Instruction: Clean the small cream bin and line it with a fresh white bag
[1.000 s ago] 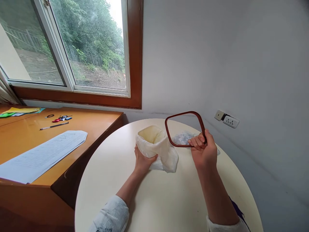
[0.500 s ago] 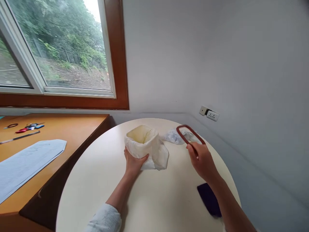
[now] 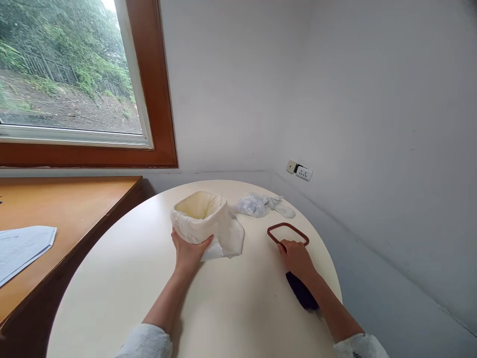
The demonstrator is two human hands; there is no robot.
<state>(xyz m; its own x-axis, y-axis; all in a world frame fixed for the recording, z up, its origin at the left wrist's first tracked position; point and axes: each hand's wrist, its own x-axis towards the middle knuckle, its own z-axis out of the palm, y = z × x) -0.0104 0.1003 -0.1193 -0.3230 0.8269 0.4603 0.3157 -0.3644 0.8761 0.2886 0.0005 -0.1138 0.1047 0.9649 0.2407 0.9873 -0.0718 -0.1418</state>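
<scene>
A small bin [image 3: 199, 223] lined with a whitish plastic bag stands upright on the round table, the bag folded over its rim and hanging loose on the right. My left hand [image 3: 189, 251] is wrapped round its near side. To the right, my right hand [image 3: 298, 258] grips the near edge of a reddish-brown rounded rectangular ring [image 3: 286, 225], low at the tabletop; whether the ring rests fully on it I cannot tell. Under my right wrist lies a dark purple flat item [image 3: 301, 291], partly hidden by the forearm.
Behind the ring lies a knotted, translucent plastic bag [image 3: 255, 205] with something whitish inside. The round cream table [image 3: 231, 318] stands near the wall with a socket [image 3: 304, 173]. At left, a wooden desk [image 3: 85, 199] holds white paper sheets [image 3: 24, 248].
My right hand has lowered the brown ring from above the table down to its surface. My left hand keeps its hold on the bin. The view has turned a little to the right.
</scene>
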